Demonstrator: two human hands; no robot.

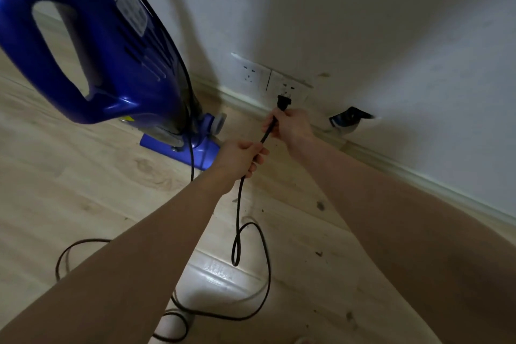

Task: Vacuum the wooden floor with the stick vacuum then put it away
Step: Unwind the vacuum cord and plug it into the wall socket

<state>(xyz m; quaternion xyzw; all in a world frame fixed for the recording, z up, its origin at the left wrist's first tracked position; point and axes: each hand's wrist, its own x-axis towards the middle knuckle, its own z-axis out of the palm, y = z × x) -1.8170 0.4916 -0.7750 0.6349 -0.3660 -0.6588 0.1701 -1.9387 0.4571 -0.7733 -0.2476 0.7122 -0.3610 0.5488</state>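
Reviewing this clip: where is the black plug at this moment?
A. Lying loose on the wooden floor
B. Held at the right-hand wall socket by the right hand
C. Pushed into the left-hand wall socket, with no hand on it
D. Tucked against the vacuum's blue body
B: the right hand pinches the plug at the right-hand socket, while the left hand holds the cord lower down.

right hand (291, 126) holding plug (284, 102), left hand (240, 158) gripping cord (238, 204)
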